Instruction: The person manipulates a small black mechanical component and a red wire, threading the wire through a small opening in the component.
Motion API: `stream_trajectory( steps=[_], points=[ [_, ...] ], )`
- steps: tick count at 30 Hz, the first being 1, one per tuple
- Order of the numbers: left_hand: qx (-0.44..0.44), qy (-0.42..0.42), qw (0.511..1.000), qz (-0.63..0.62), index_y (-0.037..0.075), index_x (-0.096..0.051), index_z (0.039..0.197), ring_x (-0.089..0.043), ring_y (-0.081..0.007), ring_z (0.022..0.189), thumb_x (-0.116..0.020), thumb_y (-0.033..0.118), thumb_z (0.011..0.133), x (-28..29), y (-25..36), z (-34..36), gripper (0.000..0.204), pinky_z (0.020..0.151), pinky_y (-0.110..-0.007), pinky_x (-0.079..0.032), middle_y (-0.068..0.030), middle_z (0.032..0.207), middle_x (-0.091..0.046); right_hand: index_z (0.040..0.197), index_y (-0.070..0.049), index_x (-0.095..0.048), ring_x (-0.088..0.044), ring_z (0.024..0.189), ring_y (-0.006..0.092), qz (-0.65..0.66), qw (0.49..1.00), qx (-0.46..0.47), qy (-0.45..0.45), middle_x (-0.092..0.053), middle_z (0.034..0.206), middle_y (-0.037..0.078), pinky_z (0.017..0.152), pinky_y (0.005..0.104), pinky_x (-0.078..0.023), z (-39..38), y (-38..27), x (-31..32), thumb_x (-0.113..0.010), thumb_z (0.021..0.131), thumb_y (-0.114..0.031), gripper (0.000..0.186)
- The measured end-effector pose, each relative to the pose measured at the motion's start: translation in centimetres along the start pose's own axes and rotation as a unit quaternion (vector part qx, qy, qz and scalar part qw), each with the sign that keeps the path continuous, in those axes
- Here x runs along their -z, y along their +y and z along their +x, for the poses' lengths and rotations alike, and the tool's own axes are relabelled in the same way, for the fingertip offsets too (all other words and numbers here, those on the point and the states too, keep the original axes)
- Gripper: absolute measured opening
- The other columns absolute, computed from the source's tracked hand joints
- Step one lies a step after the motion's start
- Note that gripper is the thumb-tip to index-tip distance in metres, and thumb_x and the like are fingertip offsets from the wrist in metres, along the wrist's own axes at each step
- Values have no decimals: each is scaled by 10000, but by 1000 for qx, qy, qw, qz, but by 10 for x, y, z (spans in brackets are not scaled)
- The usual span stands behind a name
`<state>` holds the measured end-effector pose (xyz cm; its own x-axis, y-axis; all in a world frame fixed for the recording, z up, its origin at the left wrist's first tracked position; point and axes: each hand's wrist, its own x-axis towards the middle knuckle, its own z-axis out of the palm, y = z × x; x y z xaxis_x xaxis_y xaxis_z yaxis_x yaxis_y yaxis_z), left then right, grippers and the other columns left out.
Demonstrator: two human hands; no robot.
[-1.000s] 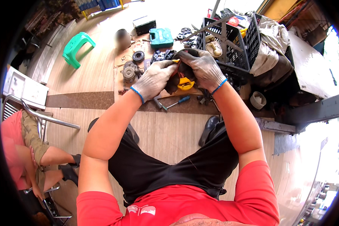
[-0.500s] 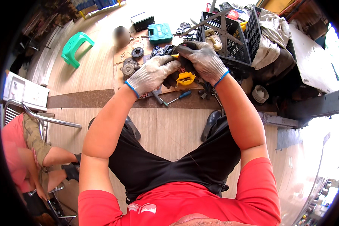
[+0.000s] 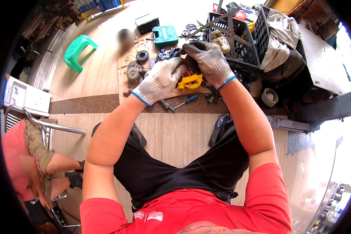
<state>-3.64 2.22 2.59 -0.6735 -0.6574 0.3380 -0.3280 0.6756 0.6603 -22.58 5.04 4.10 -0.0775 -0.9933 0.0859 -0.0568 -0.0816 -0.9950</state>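
Observation:
My left hand (image 3: pixel 160 79) and my right hand (image 3: pixel 209 61) wear whitish knit gloves with blue cuffs and dirty, dark fingers. Both have their fingers curled, close together, around a small thing that the gloves mostly hide; I cannot make out what it is. Just below my fingers is a yellow plastic part (image 3: pixel 190 82), shaped like a tool housing, with reddish-brown material beside it. Whether my left fingertips touch that part is unclear. Nearer to me on the floor lie a blue-handled screwdriver (image 3: pixel 190 98) and a hammer-like tool (image 3: pixel 167 105), partly behind my left glove.
A teal tool case (image 3: pixel 165 36), a black ring (image 3: pixel 142 56) and a round metal part (image 3: pixel 134 72) lie beyond my left hand. Black crates (image 3: pixel 240 50) stand at the far right. A green stool (image 3: pixel 77 52) is far left; a seated person (image 3: pixel 31 160) is at left.
My left hand has turned and shifted slightly, and more of the yellow part shows below my fingers. The bit of yellow between my fingertips no longer shows. My right hand has moved slightly left.

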Motion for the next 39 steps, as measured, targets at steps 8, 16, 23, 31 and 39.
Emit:
stream_trajectory(
  steps=[8,16,23,31,39],
  points=[
    [130,-39,977,-165,-47,-649,1134,-648,-243,754,-517,184,1058,8,-3,2,277,704,-363,-524,-147,862,-653,1098,-32,-730,-589,570,76,125,988,-78,-52,-691,757,27,497,225,-457,-1,-6,10,-690,1015,-292,277],
    [254,-130,809,-514,-26,-647,1136,-436,-121,533,-530,215,1082,24,18,-4,274,513,-294,-423,4,688,-453,1206,-18,-670,-657,753,77,175,967,-54,-175,-716,895,44,619,216,-529,-6,-13,39,-645,1043,-229,269],
    [254,-161,786,-540,-8,-636,1151,-441,-130,544,-521,240,1095,19,18,-4,279,512,-299,-409,3,688,-446,1096,12,-714,-679,787,87,109,980,-39,-160,-738,933,53,691,241,-568,-8,-19,30,-692,1014,-206,234],
    [135,-178,954,-199,-42,-687,1097,-626,-120,706,-547,223,1069,25,21,4,301,629,-293,-524,-66,822,-664,1106,30,-715,-667,753,87,24,998,-6,-66,-737,901,59,654,244,-558,-10,-17,18,-681,1019,-195,244],
    [230,-171,898,-334,-56,-684,1152,-703,-196,754,-536,261,1077,18,10,3,358,693,-328,-588,-120,888,-723,1094,27,-717,-632,741,80,-149,975,157,-48,-719,895,61,659,231,-529,1,-9,24,-657,1030,-199,242]
  ],
)
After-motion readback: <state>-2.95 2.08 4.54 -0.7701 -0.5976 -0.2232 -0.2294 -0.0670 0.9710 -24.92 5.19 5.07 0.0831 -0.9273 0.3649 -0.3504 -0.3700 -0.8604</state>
